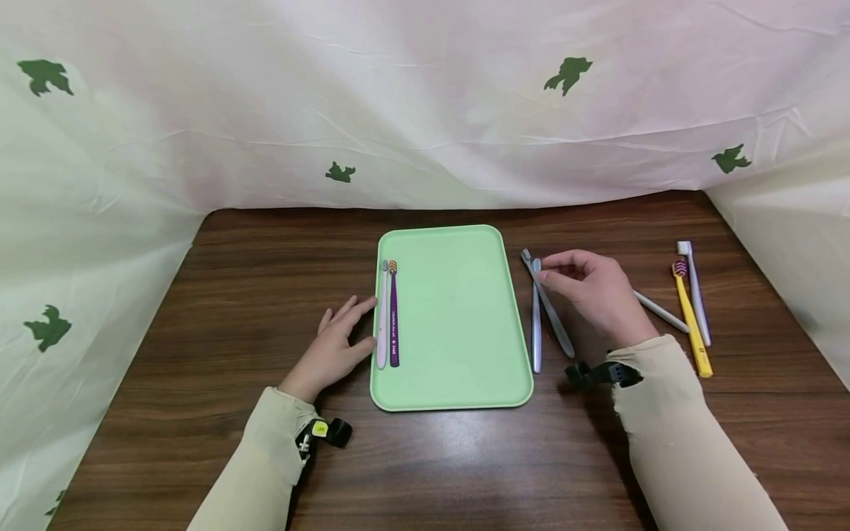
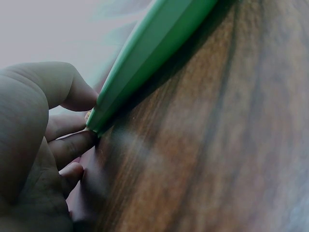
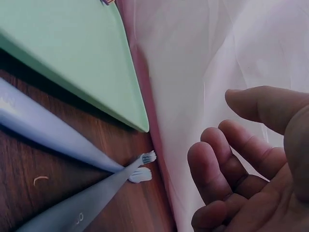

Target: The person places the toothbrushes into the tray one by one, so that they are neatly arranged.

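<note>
A light green tray (image 1: 458, 310) lies flat on the brown wood-grained surface (image 1: 458, 472), with two toothbrushes side by side along its left edge: a pale lilac toothbrush (image 1: 382, 317) and, just to its right, a purple toothbrush (image 1: 395, 317) with orange-toned bristles. In my head view the left hand (image 1: 335, 350) has its fingers spread, thumb and fingertips touching the tray's left rim; my left wrist view shows the same contact close up.

To the right of the tray I see a blue toothbrush (image 1: 536, 332) and a grey toothbrush (image 1: 554, 321); they cross near their heads, the grey one on top. The right hand (image 1: 600, 295) hovers beside this crossing. My right wrist view shows its thumb well apart from its loosely bent fingers, with nothing pinched between them.

Farther right, a yellow toothbrush (image 1: 693, 324) with dark purple bristles lies beside a bluish-lavender toothbrush (image 1: 695, 295) with white bristles. A pale grey handle (image 1: 660, 310) extends from behind the right hand toward the yellow one; I cannot tell its head. Whitish cloth (image 1: 425, 110) bearing green bird-like shapes (image 1: 569, 74) rises behind the surface.
</note>
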Motion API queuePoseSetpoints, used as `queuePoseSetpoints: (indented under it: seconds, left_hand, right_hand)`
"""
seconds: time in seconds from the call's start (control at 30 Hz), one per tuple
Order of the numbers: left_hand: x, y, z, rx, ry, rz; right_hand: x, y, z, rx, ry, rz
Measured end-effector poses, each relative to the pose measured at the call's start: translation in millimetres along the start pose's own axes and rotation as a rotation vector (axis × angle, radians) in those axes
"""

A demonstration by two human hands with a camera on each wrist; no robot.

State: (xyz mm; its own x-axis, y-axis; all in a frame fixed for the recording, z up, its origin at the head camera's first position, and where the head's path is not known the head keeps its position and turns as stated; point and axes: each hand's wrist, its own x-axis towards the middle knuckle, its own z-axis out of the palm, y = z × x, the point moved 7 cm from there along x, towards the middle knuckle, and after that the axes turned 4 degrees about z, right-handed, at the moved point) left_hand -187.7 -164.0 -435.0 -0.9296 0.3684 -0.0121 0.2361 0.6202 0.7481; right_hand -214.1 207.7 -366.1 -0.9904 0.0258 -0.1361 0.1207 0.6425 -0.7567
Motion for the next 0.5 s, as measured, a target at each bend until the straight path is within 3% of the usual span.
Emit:
queuePoseSetpoints:
  seconds: [0.5]
  left_hand:
    - [0.2,0.6,0.0,-0.005,0.0,0.004]
  right_hand:
    - [11.9,18.9,6.4,-0.024,-0.032,0.021]
